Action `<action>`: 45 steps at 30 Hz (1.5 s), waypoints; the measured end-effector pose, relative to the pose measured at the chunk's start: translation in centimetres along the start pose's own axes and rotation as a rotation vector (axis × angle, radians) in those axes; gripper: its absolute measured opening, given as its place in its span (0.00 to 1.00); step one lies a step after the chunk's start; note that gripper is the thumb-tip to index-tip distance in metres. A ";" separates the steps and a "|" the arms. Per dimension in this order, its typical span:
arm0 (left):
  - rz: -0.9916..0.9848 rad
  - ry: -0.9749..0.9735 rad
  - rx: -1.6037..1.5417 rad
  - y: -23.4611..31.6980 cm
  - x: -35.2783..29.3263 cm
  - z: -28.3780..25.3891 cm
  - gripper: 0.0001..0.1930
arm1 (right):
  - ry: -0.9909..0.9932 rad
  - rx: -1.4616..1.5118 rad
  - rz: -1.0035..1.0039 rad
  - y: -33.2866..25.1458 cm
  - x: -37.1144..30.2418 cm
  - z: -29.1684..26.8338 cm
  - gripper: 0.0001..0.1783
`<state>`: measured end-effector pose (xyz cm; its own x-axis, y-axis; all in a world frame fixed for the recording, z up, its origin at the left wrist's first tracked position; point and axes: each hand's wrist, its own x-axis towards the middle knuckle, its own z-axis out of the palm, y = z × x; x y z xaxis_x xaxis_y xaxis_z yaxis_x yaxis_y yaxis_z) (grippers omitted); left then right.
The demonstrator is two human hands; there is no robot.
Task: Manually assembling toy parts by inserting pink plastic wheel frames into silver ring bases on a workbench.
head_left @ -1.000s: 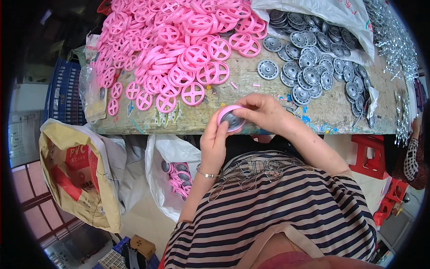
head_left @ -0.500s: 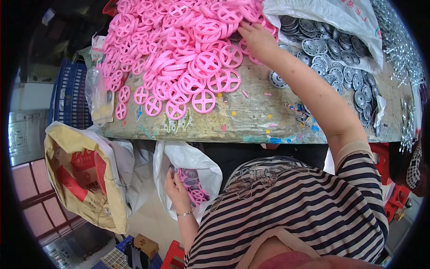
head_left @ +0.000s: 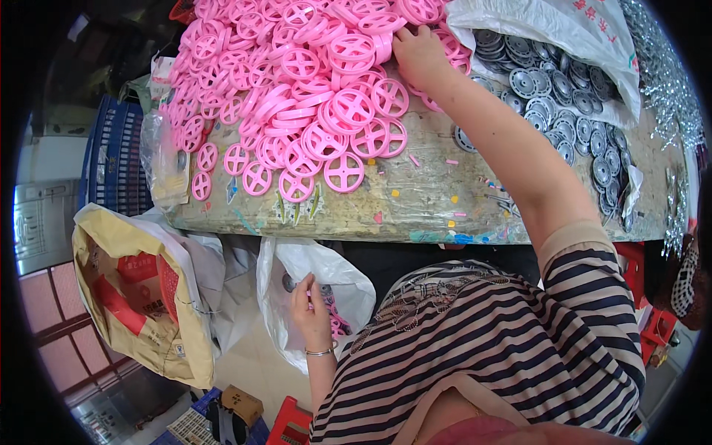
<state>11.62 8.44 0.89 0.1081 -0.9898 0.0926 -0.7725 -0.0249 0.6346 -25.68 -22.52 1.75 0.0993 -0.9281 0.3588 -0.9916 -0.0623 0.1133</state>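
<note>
Since half a second earlier, the right hand [head_left: 419,52] had settled, fingers spread, onto the pink wheels [head_left: 311,96] heaped on the tabletop [head_left: 415,208], while the left hand [head_left: 311,308] hung open and empty over the white bag [head_left: 297,274].

The pink wheels [head_left: 311,96] run off the frame at twelve o'clock; the right hand [head_left: 419,52] hides its own fingertips among them.

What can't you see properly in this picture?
- Head view: the right hand rests on the pink wheels; its fingertips are buried, so any grasp is hidden.
- The white bag beside the left hand: its contents are mostly hidden.
- The grey discs are partly under plastic.
</note>
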 end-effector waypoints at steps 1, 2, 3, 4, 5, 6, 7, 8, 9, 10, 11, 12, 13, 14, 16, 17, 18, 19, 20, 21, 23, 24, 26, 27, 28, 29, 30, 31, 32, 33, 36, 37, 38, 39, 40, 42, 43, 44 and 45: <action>0.002 -0.002 0.000 0.2 0.2 0.0 0.10 | 0.068 -0.081 -0.060 0.4 -0.1 0.3 0.23; -0.007 -0.003 -0.008 0.5 0.3 -0.1 0.10 | 0.067 -0.083 -0.057 1.2 -0.3 0.5 0.23; -0.020 0.000 -0.016 0.8 0.4 -0.1 0.10 | 0.029 -0.053 -0.082 1.7 -0.5 0.0 0.21; -0.022 0.000 -0.019 1.0 0.5 0.0 0.10 | -0.010 -0.024 -0.106 2.2 -0.7 -0.4 0.20; -0.004 0.024 -0.022 1.2 0.6 0.1 0.09 | -0.011 -0.027 -0.107 2.4 -1.0 -0.6 0.20; 0.016 0.046 -0.026 1.4 0.8 0.2 0.08 | -0.033 -0.015 -0.116 2.6 -1.4 -0.9 0.19; 0.018 0.044 -0.030 1.7 0.9 0.3 0.08 | -0.055 -0.004 -0.125 2.8 -1.8 -1.2 0.18; 0.030 0.048 -0.038 2.1 1.1 0.3 0.08 | -0.056 -0.009 -0.123 3.1 -2.6 -1.6 0.18; 0.039 0.053 -0.046 2.3 1.2 0.3 0.08 | -0.083 0.060 -0.159 3.4 -3.5 -2.0 0.18; 0.038 0.051 -0.049 2.6 1.2 0.3 0.08 | -0.110 0.130 -0.194 3.6 -4.3 -2.3 0.18; 0.043 0.055 -0.046 2.9 1.3 0.4 0.07 | -0.111 0.127 -0.194 4.0 -5.0 -2.4 0.18; 0.049 0.059 -0.043 3.0 1.4 0.4 0.07 | -0.187 0.183 -0.191 4.3 -5.6 -2.7 0.18; 0.049 0.059 -0.044 3.0 1.3 0.5 0.07 | -0.262 0.239 -0.189 4.4 -6.1 -3.0 0.18; 0.063 0.073 -0.046 2.9 1.3 0.5 0.07 | -0.262 0.240 -0.190 4.3 -6.3 -3.3 0.18; 0.078 0.087 -0.047 3.1 1.3 0.6 0.07 | -0.095 0.315 -0.156 4.1 -6.2 -4.9 0.18; 0.063 0.090 -0.053 3.4 1.2 0.6 0.07 | -0.094 0.320 -0.158 3.6 -5.3 -5.0 0.18; 0.062 0.087 -0.064 3.9 1.4 0.8 0.07 | 0.003 0.330 -0.129 3.6 -3.7 -5.0 0.20; 0.076 0.083 -0.066 4.2 1.7 1.0 0.07 | 0.102 0.339 -0.099 3.5 -2.1 -4.9 0.23; 0.104 0.088 -0.067 4.5 1.7 1.1 0.08 | 0.110 0.341 -0.091 3.2 -0.3 -4.5 0.23; 0.133 0.091 -0.071 4.7 1.9 1.3 0.08 | 0.138 0.353 -0.037 3.1 1.6 -4.1 0.26; 0.153 0.094 -0.080 4.7 1.7 1.8 0.08 | 0.177 0.370 0.010 1.4 4.0 -4.4 0.30; 0.161 0.090 -0.090 4.5 1.4 1.8 0.08 | 0.111 0.361 0.180 -0.1 4.5 -4.8 0.29; 0.200 0.050 -0.084 4.7 1.8 1.8 0.10 | 0.047 0.349 0.352 -0.9 5.1 -4.4 0.31; 0.224 0.047 -0.083 4.9 1.8 2.0 0.11 | -0.039 0.229 0.276 -0.7 5.0 -3.5 0.28; 0.242 0.041 -0.081 5.2 1.9 2.2 0.12 | -0.129 0.112 0.197 -0.6 4.8 -2.6 0.25; 0.242 0.039 -0.086 5.3 2.2 2.3 0.12 | -0.132 0.102 0.142 -0.2 4.6 -1.9 0.29; 0.267 0.038 -0.096 5.4 2.6 2.6 0.14 | -0.138 0.097 0.139 -0.2 4.3 -1.9 0.29; 0.294 0.037 -0.106 5.6 3.1 2.9 0.15 | -0.124 0.121 0.122 -0.1 3.9 -2.0 0.30; 0.293 0.034 -0.113 5.9 3.8 3.3 0.15 | -0.109 0.145 0.107 0.0 3.4 -2.1 0.32; 0.340 0.051 -0.088 6.2 4.5 3.7 0.16 | -0.113 0.140 0.107 0.0 3.0 -2.5 0.32; 0.387 0.017 -0.064 6.8 6.6 5.1 0.21 | -0.188 0.092 0.042 0.3 1.3 -3.9 0.32; 0.397 0.016 -0.092 7.0 7.4 5.7 0.24 | -0.194 0.122 0.008 0.4 0.7 -4.3 0.31; 0.407 0.015 -0.119 7.3 8.0 6.1 0.26 | -0.201 0.152 -0.027 0.5 -0.1 -4.7 0.31; 0.411 0.014 -0.122 7.6 8.5 6.5 0.26 | -0.184 0.110 -0.068 0.6 -1.1 -5.3 0.30; 0.427 -0.017 -0.112 7.8 8.9 6.8 0.29 | -0.183 0.107 -0.066 0.9 -1.9 -5.3 0.30; 0.444 -0.047 -0.102 8.3 9.5 7.3 0.32 | -0.226 0.176 -0.103 1.3 -3.4 -5.3 0.29; 0.454 -0.076 -0.117 8.7 9.6 7.6 0.33 | -0.239 0.168 -0.099 1.4 -4.2 -5.8 0.30; 0.462 -0.106 -0.132 9.0 9.6 7.9 0.35 | -0.240 0.168 -0.100 1.9 -4.8 -5.6 0.30; 0.457 -0.099 -0.096 9.3 9.5 8.2 0.36 | -0.197 0.195 -0.121 2.3 -5.6 -5.5 0.30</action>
<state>0.30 -2.31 1.39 -0.2932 -0.9051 0.3080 -0.6650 0.4245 0.6145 -28.03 -15.41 5.10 0.2188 -0.9618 0.1648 -0.9726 -0.2285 -0.0421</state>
